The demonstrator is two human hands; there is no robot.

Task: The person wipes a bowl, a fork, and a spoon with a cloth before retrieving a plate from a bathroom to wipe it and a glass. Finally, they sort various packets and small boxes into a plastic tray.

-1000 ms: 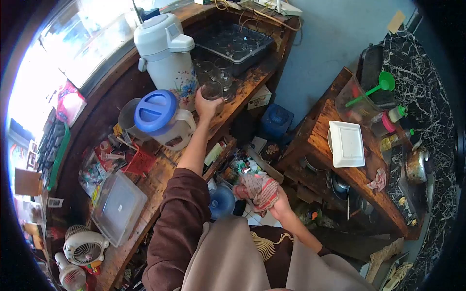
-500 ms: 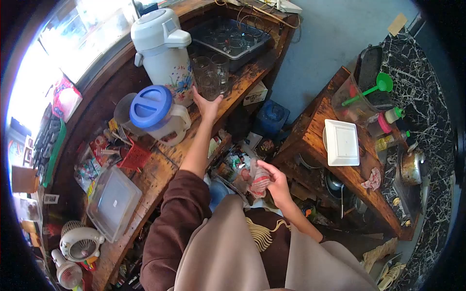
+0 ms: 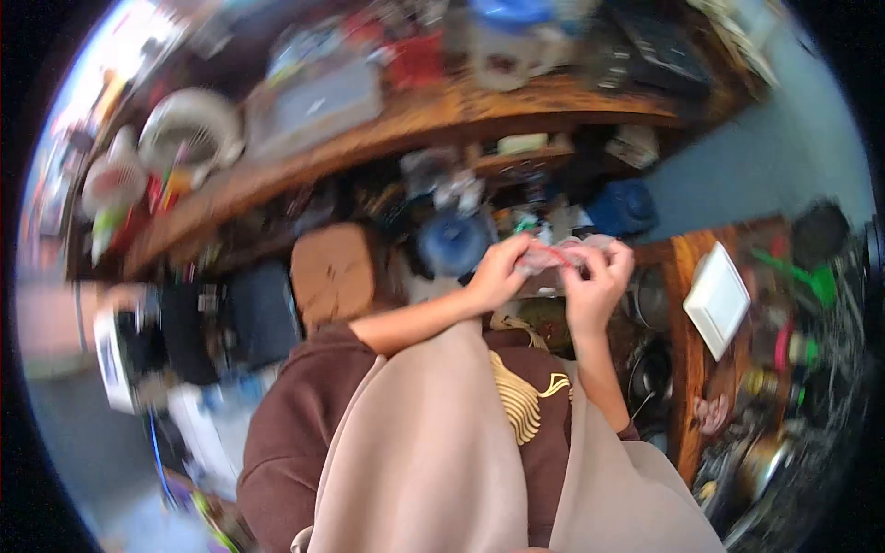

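"Two hands, one load: what is it?"

"A red-striped cloth (image 3: 559,255). The left hand (image 3: 499,272) grasps one end; the right hand (image 3: 595,281) pinches the other, though blur hides the exact fingertip contact."

"How should it handle?"

"Light and limp, I'd judge, nothing fragile, and unlikely to slip. Opposite edges look the best places to hold, or the middle will sag."

"And where does it lie in the grip?"

"Between the hands, bunched and spanning from one set of fingers to the other, in front of the torso."

"Farther out?"

"A blue water jug (image 3: 452,243) beyond the left hand, the wooden counter (image 3: 553,100) past that, and a white rectangular dish (image 3: 717,300) off to the right."
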